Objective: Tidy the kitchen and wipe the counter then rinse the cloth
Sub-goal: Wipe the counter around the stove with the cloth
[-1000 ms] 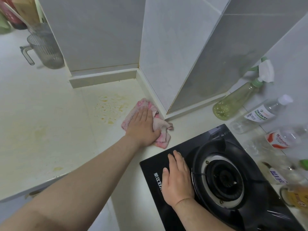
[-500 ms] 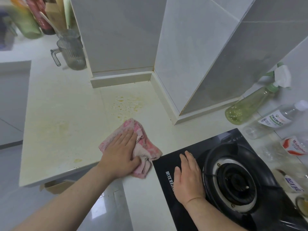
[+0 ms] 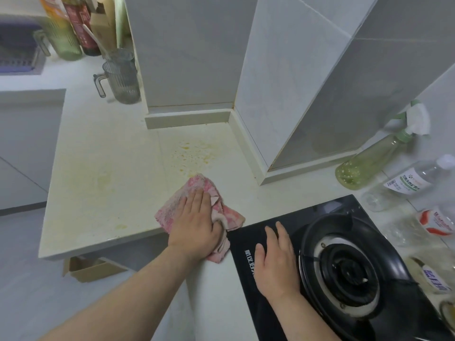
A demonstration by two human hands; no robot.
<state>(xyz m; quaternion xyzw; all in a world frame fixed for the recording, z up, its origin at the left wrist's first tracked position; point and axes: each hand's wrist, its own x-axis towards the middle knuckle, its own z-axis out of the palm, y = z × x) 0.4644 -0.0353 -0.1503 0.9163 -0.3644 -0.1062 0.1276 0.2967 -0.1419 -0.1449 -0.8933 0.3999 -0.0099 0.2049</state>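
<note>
Cloth: pink cloth (image 3: 197,207) on the desk (image 3: 103,173), touching the stove (image 3: 344,267) corner.
Hands: left hand (image 3: 197,225) flat, pressing cloth; right hand (image 3: 275,262) open on stove.
Next: press firmly, scrub stains (image 3: 192,153) beyond cloth.

I have dragged the pink cloth (image 3: 197,207) with my left hand (image 3: 195,226) away from the wall corner where it lay a second ago, toward the near edge of the surface (image 3: 103,183). It was tucked against the tiled column base then; now it sits beside the stove's (image 3: 344,267) near left corner, its lower end touching the stove's edge and reaching the lip of the surface. The yellow stains (image 3: 192,153), which lay left of the cloth before, are now just beyond it, farther from the stove. My hand lies flat on the cloth, fingers pointing toward the stains. My view has pulled back, so bottles and a green jug (image 3: 62,38) show beyond the pitcher.
</note>
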